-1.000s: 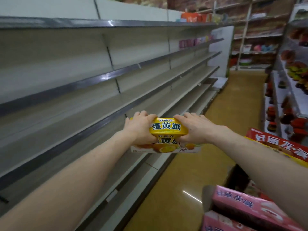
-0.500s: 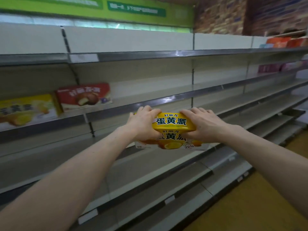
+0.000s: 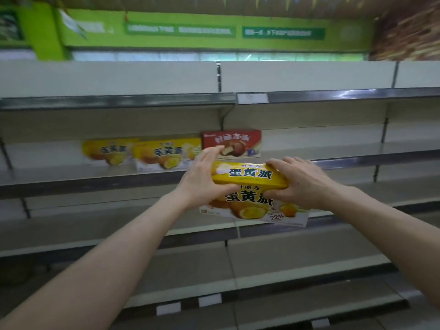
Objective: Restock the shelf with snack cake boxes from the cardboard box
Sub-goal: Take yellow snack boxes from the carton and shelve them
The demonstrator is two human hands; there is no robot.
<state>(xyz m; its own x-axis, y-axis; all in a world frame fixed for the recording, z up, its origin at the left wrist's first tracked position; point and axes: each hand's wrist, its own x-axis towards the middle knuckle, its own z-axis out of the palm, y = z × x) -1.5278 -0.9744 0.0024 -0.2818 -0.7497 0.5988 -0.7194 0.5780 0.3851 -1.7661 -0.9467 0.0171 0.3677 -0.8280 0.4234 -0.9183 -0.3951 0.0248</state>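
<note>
The left hand (image 3: pixel 202 177) grips the left end of a yellow snack cake box (image 3: pixel 250 186), fingers curled over its top edge and thumb underneath. The right hand (image 3: pixel 300 184) clamps the right end the same way. The one held box hangs in the air in front of the shelf (image 3: pixel 95 179), tilted so both its top face and printed front show. Behind it, three boxes stand on that shelf: two yellow boxes (image 3: pixel 166 153) side by side, the left one blurred, and one red box (image 3: pixel 232 142) just to their right. Above runs a green sign band (image 3: pixel 181 29), its lettering too blurred to read.
</note>
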